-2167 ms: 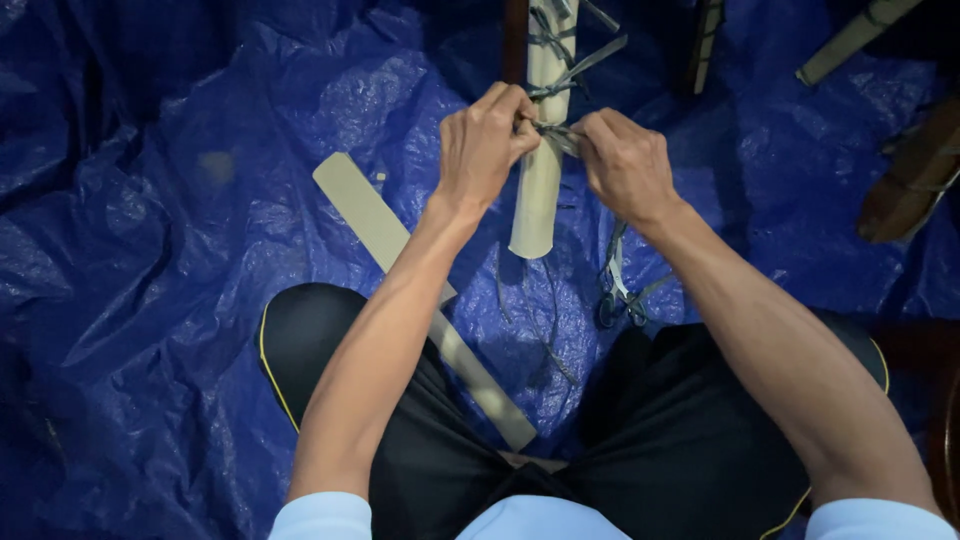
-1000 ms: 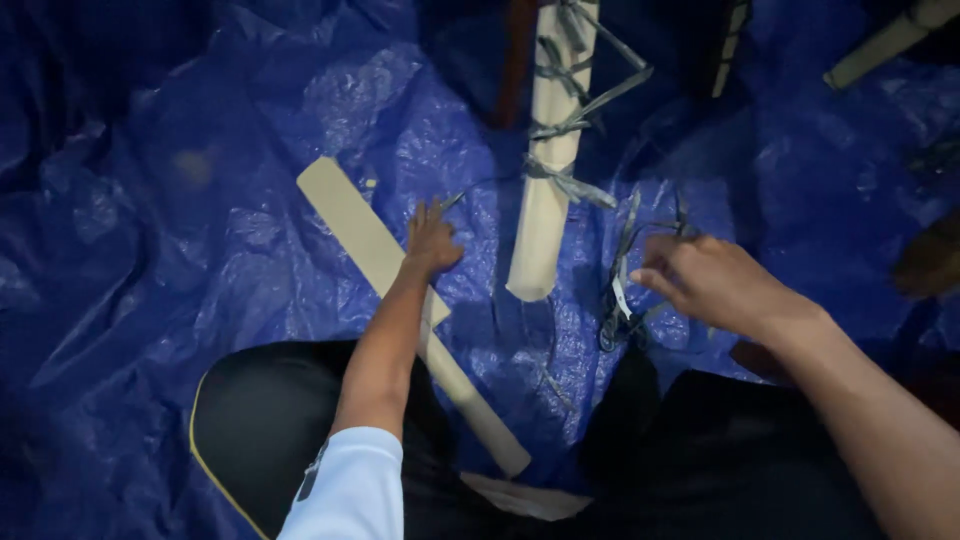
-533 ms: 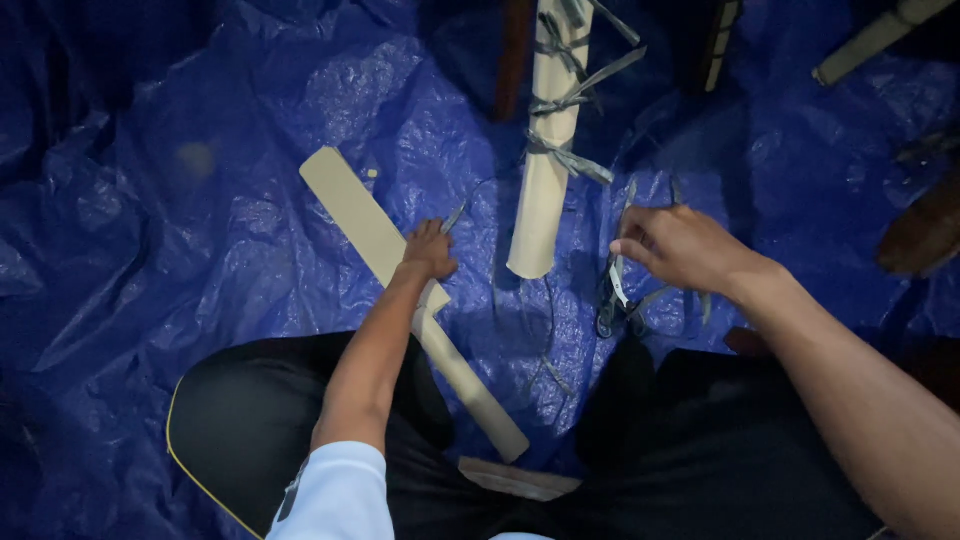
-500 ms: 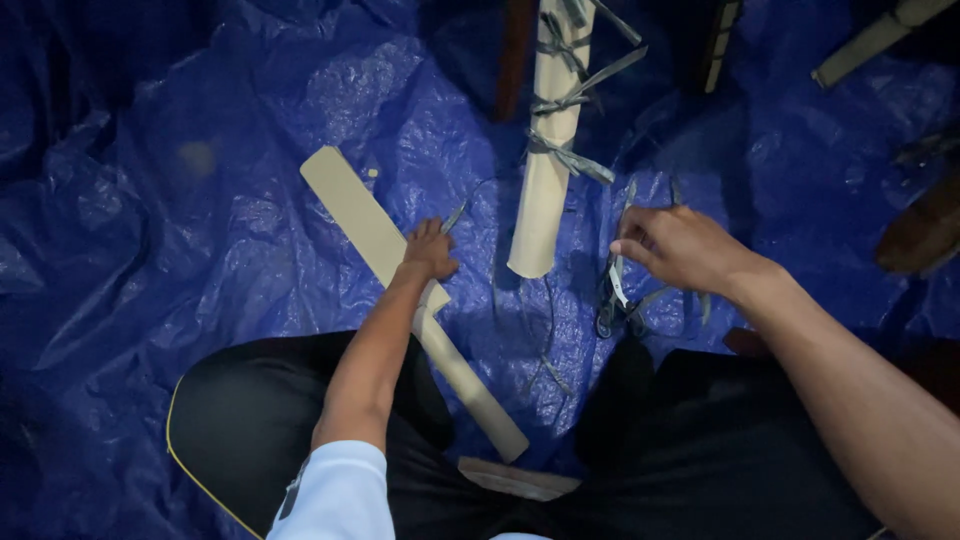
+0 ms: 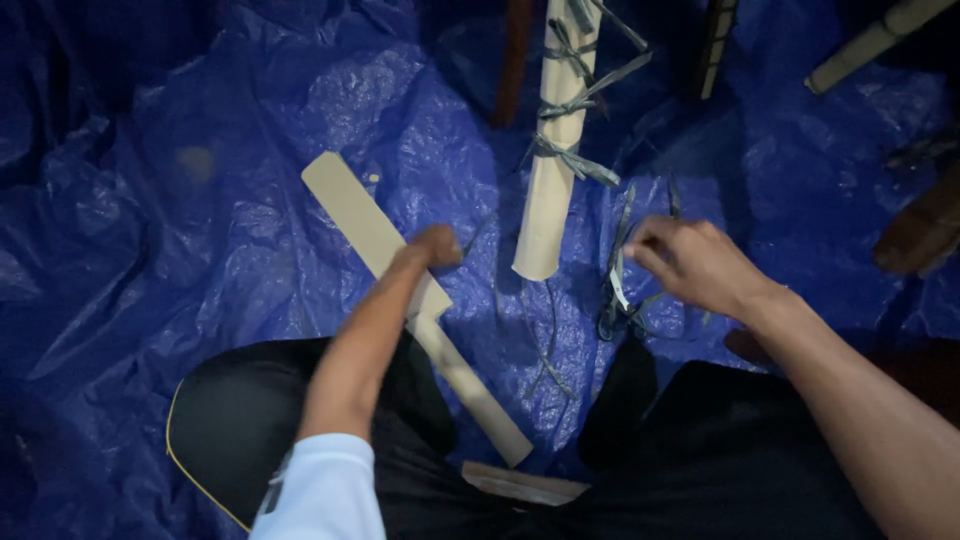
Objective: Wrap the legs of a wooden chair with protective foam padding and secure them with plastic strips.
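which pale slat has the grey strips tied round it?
The upright-running slat at top centre, between the two hands: grey strips are knotted around it at several points. The flat slat lying diagonally under the left hand is bare.

A tarp (image 5: 200,250) lies under everything. The flat slat (image 5: 400,290) lies left of the tied pole (image 5: 553,170), the strap bundle (image 5: 622,280) right of it. The left hand (image 5: 435,247) is over the slat, the right hand (image 5: 695,262) beside the bundle.
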